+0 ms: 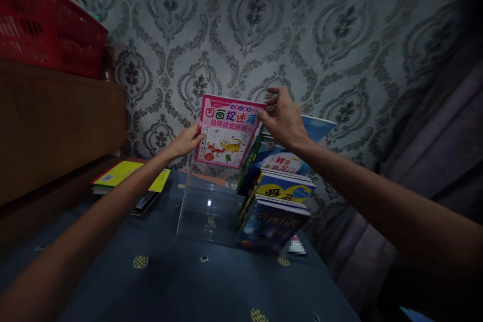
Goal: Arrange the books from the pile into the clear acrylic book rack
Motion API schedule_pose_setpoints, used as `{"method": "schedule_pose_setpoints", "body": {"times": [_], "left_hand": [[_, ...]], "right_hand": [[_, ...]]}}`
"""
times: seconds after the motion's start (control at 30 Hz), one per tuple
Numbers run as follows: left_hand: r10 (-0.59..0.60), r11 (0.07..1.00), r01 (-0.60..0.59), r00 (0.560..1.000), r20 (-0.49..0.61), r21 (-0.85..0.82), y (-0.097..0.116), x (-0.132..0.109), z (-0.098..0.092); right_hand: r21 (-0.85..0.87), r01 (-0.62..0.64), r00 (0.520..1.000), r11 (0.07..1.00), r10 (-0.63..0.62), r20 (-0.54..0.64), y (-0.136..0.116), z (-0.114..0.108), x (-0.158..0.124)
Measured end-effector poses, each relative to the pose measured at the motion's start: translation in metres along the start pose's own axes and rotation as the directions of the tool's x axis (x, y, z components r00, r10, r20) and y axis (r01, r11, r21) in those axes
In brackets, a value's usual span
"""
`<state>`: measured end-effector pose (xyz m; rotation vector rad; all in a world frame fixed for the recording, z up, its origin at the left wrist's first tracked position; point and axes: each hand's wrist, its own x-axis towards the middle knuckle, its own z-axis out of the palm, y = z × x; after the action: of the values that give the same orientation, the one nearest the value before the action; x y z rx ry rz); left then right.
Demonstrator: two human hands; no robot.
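A pink-bordered picture book (pixel 226 133) with a fox and a tiger on its cover stands upright between my hands. My left hand (pixel 189 139) grips its left edge, thumb on the cover. At the upper right corner my right hand (pixel 285 118) pinches the book, fingers bent over the top. Below the book is a clear, tiered acrylic stand (pixel 209 216). Its right side holds rows of books: a dark blue book (pixel 273 226) in front, a yellow and blue book (pixel 285 188) behind it, and a blue fish-story book (pixel 281 161) further back.
A pile of books (pixel 130 176) with a yellow one on top lies at the left. Behind it stands a wooden cabinet (pixel 60 126) bearing a red basket (pixel 53 30). Patterned wallpaper (pixel 234 25) rises behind the blue tablecloth (pixel 166 271). A curtain (pixel 362 246) hangs at the right.
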<state>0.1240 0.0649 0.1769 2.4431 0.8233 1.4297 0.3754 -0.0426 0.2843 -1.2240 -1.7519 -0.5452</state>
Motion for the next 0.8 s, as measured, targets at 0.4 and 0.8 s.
{"method": "schedule_pose_setpoints", "body": {"times": [0.4,0.8], "left_hand": [[-0.029,0.998,0.025,0.997,0.068,0.056,0.001,-0.003,0.004],[-0.062,0.998,0.062,0.998,0.010,-0.011,-0.003,-0.006,0.017]], "right_hand": [[-0.234,0.159,0.987,0.959,-0.153,0.043,-0.004,0.000,-0.010],[-0.204,0.189,0.982,0.960,-0.183,0.048,-0.006,-0.010,-0.018]]}}
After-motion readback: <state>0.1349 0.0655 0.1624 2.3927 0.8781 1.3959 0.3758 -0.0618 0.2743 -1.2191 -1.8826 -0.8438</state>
